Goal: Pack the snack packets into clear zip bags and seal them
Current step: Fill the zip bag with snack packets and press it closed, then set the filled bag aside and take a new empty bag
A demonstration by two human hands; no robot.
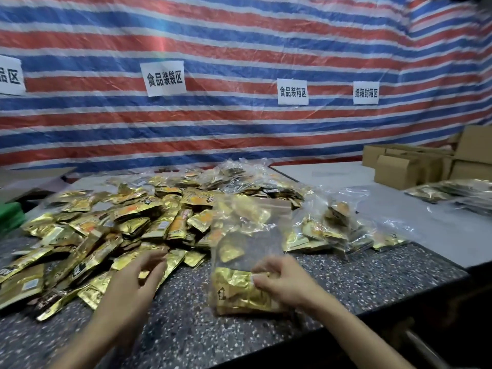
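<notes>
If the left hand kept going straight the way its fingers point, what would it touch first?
Probably the near edge of the heap of shiny gold foil snack packets, right ahead of the left hand, though depth is unclear.

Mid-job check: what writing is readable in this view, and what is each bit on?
"品区": leftmost paper sign on the striped tarp; its start is cut off by the frame edge.
"食品装袋区": second paper sign.
"食品装箱区": third paper sign.
"纸箱封箱区": fourth paper sign.
Print on the gold snack packets, including those inside the zip bag: too blurred to read.
</notes>
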